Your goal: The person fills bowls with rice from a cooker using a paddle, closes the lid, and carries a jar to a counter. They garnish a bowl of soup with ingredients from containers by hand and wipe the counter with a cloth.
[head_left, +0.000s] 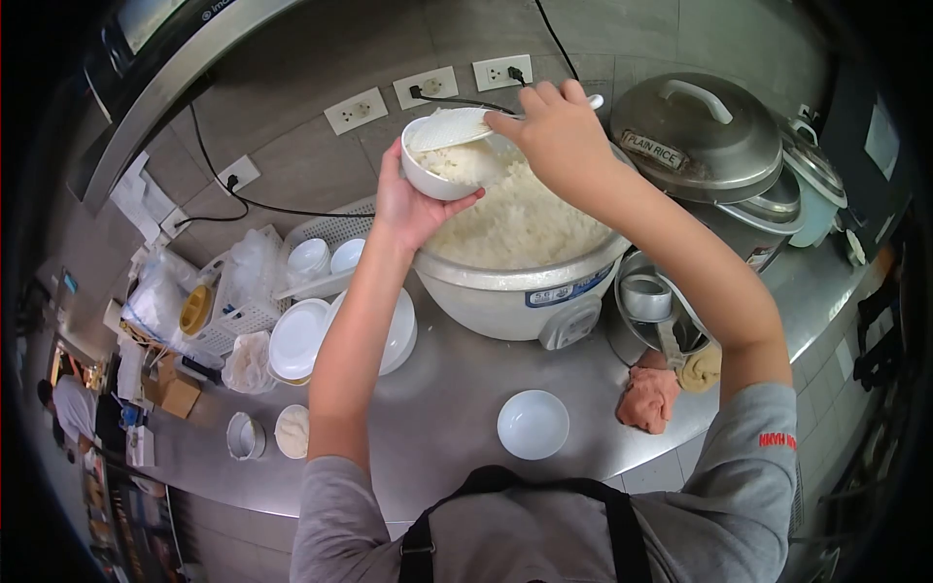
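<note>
this place is looking like a commercial kitchen. a large white round rice cooker [486,291] is standing on a long shiny steel counter [437,408], a dented grey metal lid [714,121] is bearing the words "plain rice", and white plastic baskets [335,229] are holding small white round bowls [308,257].

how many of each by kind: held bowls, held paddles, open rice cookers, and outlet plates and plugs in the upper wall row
held bowl: 1
held paddle: 1
open rice cooker: 1
outlet plates: 3
plugs: 2
total: 8
</note>
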`<state>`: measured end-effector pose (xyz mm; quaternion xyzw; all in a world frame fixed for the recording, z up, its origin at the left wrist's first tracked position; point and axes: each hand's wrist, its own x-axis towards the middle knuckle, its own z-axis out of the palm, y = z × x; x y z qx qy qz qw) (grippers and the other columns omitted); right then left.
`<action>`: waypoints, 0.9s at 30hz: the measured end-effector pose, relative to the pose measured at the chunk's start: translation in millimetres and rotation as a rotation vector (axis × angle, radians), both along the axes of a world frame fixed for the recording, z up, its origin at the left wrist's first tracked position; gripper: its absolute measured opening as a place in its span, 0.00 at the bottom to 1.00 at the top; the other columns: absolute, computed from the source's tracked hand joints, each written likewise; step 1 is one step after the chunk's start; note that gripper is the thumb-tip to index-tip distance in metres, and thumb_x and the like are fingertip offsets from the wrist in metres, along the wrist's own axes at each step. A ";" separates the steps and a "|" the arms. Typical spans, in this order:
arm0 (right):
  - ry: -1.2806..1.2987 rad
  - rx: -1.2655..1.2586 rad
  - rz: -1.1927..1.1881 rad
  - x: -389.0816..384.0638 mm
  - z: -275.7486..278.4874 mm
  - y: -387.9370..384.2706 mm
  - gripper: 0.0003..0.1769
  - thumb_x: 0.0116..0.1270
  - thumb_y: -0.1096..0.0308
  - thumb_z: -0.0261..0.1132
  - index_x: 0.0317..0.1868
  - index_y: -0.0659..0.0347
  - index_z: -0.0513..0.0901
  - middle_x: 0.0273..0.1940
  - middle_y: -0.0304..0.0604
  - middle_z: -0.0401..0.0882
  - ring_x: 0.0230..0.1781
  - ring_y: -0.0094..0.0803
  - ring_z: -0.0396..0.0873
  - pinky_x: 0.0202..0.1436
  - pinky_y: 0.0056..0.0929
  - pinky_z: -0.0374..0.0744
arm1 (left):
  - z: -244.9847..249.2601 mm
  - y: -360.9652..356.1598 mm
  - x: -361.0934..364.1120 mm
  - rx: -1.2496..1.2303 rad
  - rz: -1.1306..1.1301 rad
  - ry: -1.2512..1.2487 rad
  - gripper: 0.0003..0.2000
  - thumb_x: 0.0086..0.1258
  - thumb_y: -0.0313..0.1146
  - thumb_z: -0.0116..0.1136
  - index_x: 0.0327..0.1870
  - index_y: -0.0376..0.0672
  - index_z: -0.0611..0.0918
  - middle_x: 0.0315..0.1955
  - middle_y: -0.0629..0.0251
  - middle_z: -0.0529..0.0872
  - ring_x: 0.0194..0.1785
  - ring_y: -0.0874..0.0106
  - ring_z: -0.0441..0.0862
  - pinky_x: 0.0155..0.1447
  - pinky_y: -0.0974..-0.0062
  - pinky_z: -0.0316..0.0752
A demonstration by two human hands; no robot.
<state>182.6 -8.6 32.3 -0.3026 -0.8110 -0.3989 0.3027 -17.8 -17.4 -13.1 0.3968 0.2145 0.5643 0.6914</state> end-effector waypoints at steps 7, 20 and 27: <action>0.539 -1.338 0.275 21.0 6.7 20.4 0.18 0.57 0.73 0.55 0.49 0.56 0.75 0.30 0.41 0.74 0.28 0.28 0.73 0.29 0.28 0.72 | -9.5 8.2 -12.4 -0.031 -0.054 -0.014 0.31 0.64 0.58 0.26 0.60 0.46 0.65 0.51 0.54 0.74 0.44 0.52 0.78 0.39 0.61 0.80; 0.370 -0.675 0.383 7.6 -43.5 6.2 0.19 0.61 0.72 0.55 0.54 0.53 0.73 0.31 0.42 0.73 0.27 0.34 0.70 0.33 0.28 0.71 | -7.5 3.2 -13.4 -0.143 -0.160 -0.013 0.31 0.63 0.59 0.27 0.58 0.46 0.67 0.45 0.50 0.78 0.32 0.49 0.80 0.23 0.67 0.80; 0.361 -0.519 0.274 4.6 -9.2 -5.9 0.23 0.58 0.76 0.55 0.55 0.48 0.73 0.28 0.44 0.69 0.31 0.39 0.70 0.36 0.32 0.71 | 1.5 0.7 5.0 -0.121 -0.014 -0.001 0.31 0.66 0.58 0.24 0.59 0.44 0.65 0.48 0.51 0.75 0.38 0.50 0.79 0.35 0.63 0.81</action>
